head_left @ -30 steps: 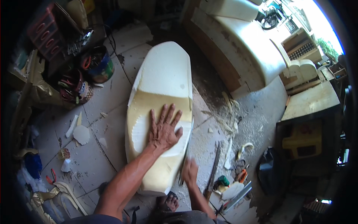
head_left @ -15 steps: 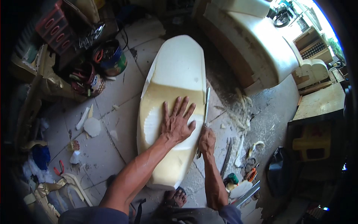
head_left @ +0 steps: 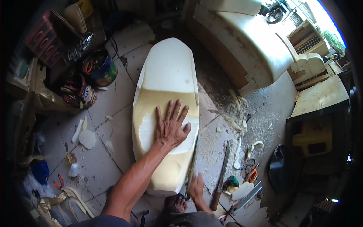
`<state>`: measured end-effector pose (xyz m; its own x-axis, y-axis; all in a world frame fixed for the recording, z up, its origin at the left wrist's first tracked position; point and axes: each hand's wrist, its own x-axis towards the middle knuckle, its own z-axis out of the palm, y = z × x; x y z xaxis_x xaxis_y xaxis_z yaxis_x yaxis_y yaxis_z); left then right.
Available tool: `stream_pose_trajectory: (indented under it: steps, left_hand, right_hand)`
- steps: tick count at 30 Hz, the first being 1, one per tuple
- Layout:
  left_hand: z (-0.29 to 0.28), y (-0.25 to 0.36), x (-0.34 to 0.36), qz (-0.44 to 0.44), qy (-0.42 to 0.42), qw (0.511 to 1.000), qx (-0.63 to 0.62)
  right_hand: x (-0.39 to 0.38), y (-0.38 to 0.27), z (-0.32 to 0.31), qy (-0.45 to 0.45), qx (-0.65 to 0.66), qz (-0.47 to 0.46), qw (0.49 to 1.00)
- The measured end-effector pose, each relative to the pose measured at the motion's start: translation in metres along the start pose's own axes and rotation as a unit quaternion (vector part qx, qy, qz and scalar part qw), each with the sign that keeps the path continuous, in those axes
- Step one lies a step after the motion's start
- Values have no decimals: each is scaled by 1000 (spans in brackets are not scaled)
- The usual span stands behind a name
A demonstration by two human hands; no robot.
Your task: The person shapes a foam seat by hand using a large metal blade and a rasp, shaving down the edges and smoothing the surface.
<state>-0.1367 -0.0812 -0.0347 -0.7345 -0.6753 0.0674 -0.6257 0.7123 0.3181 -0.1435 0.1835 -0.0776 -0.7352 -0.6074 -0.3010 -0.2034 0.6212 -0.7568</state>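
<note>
Nearest, the right hand (head_left: 196,188), motion-blurred, grasps a long thin blade (head_left: 194,159) along the foam seat's (head_left: 168,72) right edge, close to its near end; the tool's gripped part is hidden. Beyond it, the left hand (head_left: 171,129) presses flat, fingers spread, on the seat's middle, covering some of a whiter patch (head_left: 146,131). The seat lies on the tiled floor (head_left: 109,143), beneath the left hand, left of the right, extending farther than both. Farthest, a bulky white padded piece (head_left: 261,51) is cut off above.
</note>
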Motion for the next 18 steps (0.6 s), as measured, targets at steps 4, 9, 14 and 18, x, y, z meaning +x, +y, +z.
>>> stream_pose_trajectory:
  steps: [4,9,14,18]
  left_hand:
    - [2,-2,12,-14,7,1000,25]
    - [5,-5,38,-23,33,997,71]
    - [4,-4,53,-65,-20,994,81]
    - [6,-8,70,-101,10,989,106]
  right_hand:
    - [5,-8,2,6,37,26,999]
    - [31,11,4,-18,-61,-50,997]
    - [-29,-8,-5,24,97,27,995]
    - [8,-17,-20,2,47,-1,999]
